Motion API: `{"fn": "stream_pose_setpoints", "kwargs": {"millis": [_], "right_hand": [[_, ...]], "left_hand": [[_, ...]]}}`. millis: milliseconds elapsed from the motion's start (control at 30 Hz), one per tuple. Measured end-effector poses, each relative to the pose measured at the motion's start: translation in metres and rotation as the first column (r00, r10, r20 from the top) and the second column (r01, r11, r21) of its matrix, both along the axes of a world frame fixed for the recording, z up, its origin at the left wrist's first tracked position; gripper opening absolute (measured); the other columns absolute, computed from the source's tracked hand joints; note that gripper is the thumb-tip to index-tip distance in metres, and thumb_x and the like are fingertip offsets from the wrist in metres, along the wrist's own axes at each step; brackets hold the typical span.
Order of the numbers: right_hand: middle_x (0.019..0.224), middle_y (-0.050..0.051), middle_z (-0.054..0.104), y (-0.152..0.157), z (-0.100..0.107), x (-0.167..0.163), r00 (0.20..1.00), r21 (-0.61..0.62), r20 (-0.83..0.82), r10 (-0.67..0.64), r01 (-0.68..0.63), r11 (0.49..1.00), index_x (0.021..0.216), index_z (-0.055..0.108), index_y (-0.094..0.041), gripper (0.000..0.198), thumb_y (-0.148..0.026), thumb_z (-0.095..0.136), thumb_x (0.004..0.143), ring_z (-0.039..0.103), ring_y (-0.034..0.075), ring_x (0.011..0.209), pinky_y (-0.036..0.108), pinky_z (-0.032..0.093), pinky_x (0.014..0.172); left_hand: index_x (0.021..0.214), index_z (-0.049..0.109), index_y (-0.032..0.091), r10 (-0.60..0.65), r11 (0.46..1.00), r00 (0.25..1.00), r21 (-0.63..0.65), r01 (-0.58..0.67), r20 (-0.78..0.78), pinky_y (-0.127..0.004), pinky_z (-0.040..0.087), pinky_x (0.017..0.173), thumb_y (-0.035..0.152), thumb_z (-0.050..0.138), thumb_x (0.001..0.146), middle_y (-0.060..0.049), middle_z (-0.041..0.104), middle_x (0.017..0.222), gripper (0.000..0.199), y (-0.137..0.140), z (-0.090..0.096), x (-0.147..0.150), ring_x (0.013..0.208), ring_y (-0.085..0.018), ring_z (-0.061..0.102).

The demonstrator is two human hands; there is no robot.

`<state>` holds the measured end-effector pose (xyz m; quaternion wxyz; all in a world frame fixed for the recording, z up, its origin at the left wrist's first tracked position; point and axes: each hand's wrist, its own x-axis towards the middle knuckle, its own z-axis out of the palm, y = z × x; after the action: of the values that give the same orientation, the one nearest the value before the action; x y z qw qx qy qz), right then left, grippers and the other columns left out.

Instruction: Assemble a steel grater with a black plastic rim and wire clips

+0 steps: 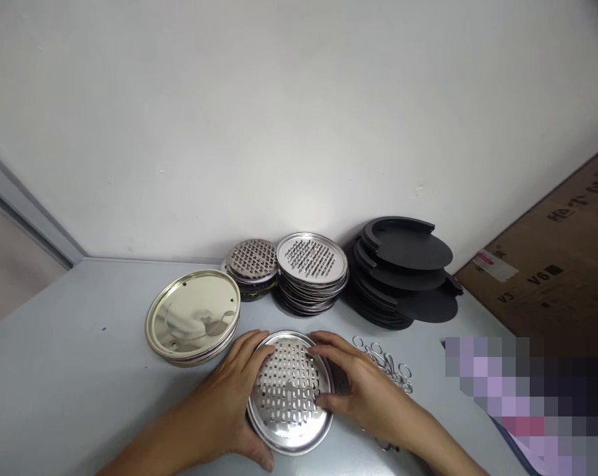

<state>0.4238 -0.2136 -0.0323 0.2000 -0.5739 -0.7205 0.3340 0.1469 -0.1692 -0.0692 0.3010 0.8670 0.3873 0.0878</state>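
Observation:
A round silvery metal plate (289, 390) with rows of punched slots and a raised rim lies before me at the front of the table. My left hand (239, 390) curves around its left edge, thumb low and fingers on the upper left rim. On the opposite side, my right hand (351, 373) grips the right edge, its thumb and fingertips resting on the slotted face. What lies under the plate is hidden. Just right of my right hand are several small metal rings with hooks (388, 367), partly covered by it.
Shiny gold-toned round lids (194, 314) are stacked on the left. Behind stand a small stack of slotted discs (253, 259), a taller stack of slotted plates (312, 259) and black round pieces (408, 248) against the wall. A cardboard box (547, 264) borders the right.

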Motion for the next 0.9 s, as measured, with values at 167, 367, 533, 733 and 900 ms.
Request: {"fn": "stream_pose_setpoints", "kwargs": {"millis": [167,367,533,733,900], "right_hand": [[0.147,0.009,0.049,0.003,-0.006,-0.005,0.999,0.044,-0.010,-0.036,0.037,0.998,0.124,0.064,-0.025,0.054,-0.022,0.078,0.073,0.049,0.029,0.133,0.045,0.038,0.114],[0.124,0.009,0.059,0.006,-0.008,-0.007,0.990,0.146,0.021,-0.137,0.133,0.980,0.104,0.068,-0.023,0.029,-0.018,0.076,0.076,0.061,0.026,0.112,0.039,0.048,0.100],[0.107,0.007,0.062,0.009,-0.010,-0.008,0.986,0.179,0.035,-0.164,0.155,0.972,0.092,0.071,-0.022,0.011,-0.015,0.067,0.084,0.064,0.022,0.097,0.037,0.052,0.091],[0.115,0.010,0.061,0.005,-0.008,-0.012,0.994,0.197,0.052,-0.098,0.086,0.977,0.094,0.076,-0.024,0.016,-0.015,0.067,0.084,0.063,0.025,0.106,0.039,0.051,0.094],[0.118,0.010,0.061,0.003,-0.011,-0.013,0.997,0.189,0.028,-0.074,0.067,0.980,0.091,0.079,-0.026,0.017,-0.016,0.067,0.086,0.062,0.026,0.110,0.040,0.051,0.095]], "left_hand": [[0.146,0.038,0.024,0.006,1.000,0.999,0.022,-0.007,0.044,-0.062,0.028,0.117,0.058,0.092,0.042,-0.018,0.029,0.156,0.122,0.003,0.002,-0.003,0.145,-0.044,0.024],[0.133,0.052,0.026,0.037,0.999,0.999,0.039,-0.038,0.008,-0.057,0.037,0.112,0.061,0.089,0.049,-0.014,0.044,0.144,0.098,0.005,0.016,-0.008,0.135,-0.041,0.041],[0.124,0.057,0.027,0.061,0.997,0.998,0.057,-0.059,-0.034,-0.060,0.040,0.108,0.063,0.090,0.043,-0.015,0.042,0.145,0.094,-0.001,0.006,-0.009,0.136,-0.044,0.039],[0.114,0.058,0.022,0.065,0.995,0.997,0.073,-0.067,0.032,-0.062,0.039,0.109,0.063,0.091,0.041,-0.019,0.038,0.150,0.089,-0.001,-0.002,-0.006,0.138,-0.046,0.036],[0.144,0.040,0.026,0.017,0.995,1.000,0.103,-0.016,-0.010,-0.065,0.032,0.113,0.066,0.088,0.048,-0.018,0.028,0.159,0.115,0.001,0.005,-0.007,0.145,-0.046,0.025]]}}
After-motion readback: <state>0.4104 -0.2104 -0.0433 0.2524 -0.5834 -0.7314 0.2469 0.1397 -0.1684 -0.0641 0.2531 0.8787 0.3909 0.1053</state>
